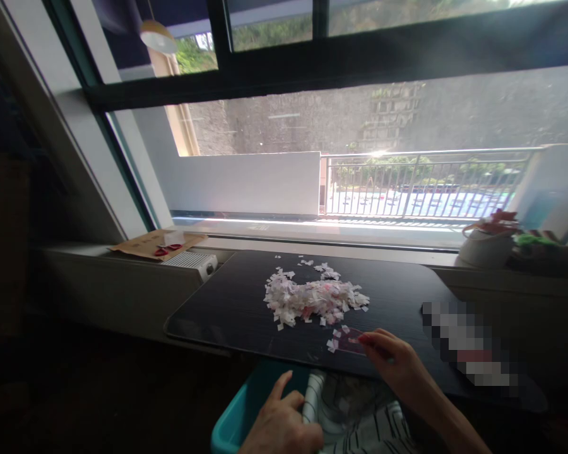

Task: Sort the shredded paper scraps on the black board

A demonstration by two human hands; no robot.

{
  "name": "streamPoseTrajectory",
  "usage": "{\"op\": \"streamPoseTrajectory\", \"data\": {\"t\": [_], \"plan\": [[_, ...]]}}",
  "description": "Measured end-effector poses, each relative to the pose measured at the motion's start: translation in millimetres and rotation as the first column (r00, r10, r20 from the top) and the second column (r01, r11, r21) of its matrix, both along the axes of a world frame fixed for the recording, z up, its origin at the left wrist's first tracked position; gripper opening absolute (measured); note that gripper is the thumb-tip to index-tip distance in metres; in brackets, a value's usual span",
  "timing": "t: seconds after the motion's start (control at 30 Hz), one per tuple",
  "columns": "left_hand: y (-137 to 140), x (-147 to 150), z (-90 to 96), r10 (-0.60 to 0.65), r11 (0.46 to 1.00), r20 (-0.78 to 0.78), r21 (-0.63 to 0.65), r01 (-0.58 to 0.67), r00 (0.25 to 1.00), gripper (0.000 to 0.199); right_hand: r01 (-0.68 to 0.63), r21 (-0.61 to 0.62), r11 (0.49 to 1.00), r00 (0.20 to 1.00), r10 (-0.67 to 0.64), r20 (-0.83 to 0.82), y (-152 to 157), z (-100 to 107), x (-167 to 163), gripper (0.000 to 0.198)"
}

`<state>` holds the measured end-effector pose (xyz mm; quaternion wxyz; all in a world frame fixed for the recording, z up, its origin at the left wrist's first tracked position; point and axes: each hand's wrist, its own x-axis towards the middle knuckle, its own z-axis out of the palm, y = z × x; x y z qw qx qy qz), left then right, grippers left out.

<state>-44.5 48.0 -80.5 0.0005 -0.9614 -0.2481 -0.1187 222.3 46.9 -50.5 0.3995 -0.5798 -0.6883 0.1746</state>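
In the head view, your right hand reaches over the near edge of the dark table, thumb and fingers pinching the right end of a thin clear plastic piece. That piece lies low at the table's near side, with a few paper scraps at its left end. Just beyond it, the large heap of white and pinkish paper bits spreads across the middle of the table, with loose bits farther off.

Your left hand is below the table edge, over the teal tub, its index finger stretched out and the others curled; you cannot tell whether it grips the striped cloth just to its right.

On the far left, red-handled scissors lie on brown cardboard. A white pot stands on the far right. The pixelated thing on the table's right is unreadable.
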Motion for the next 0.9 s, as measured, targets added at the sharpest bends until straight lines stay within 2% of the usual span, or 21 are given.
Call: {"op": "streamPoseTrajectory", "data": {"t": [0.2, 0.37, 0.6, 0.73, 0.9], "plan": [[1.2, -5.9, -9.3, 0.014, 1.0, 0.094, -0.016, -0.013, 0.995, 0.015, 0.111, 0.086, 0.99, 0.993, -0.114, 0.039, 11.0, -17.9, 23.4, 0.026], [2.8, -5.6, -7.9, 0.025, 0.999, 0.077, -0.042, -0.021, 0.997, 0.013, 0.159, 0.135, 0.978, 0.986, -0.165, 0.032, 14.6, -16.3, 30.7, 0.026], [2.9, -7.9, -3.0, 0.015, 1.0, 0.09, 0.021, -0.017, 0.996, 0.01, 0.175, 0.071, 0.982, 0.981, -0.18, 0.07, 3.3, -7.2, 28.0, 0.022], [1.2, -7.9, -1.0, 0.025, 0.997, 0.08, 0.068, -0.031, 0.997, 0.012, 0.201, 0.062, 0.978, 0.979, -0.203, 0.017, -1.0, -3.0, 28.1, 0.023], [2.5, -7.1, -1.8, 0.008, 0.999, 0.093, 0.042, -0.012, 0.996, 0.011, 0.213, 0.06, 0.975, 0.977, -0.21, -0.044, 10.1, -7.2, 26.4, 0.025]]}}
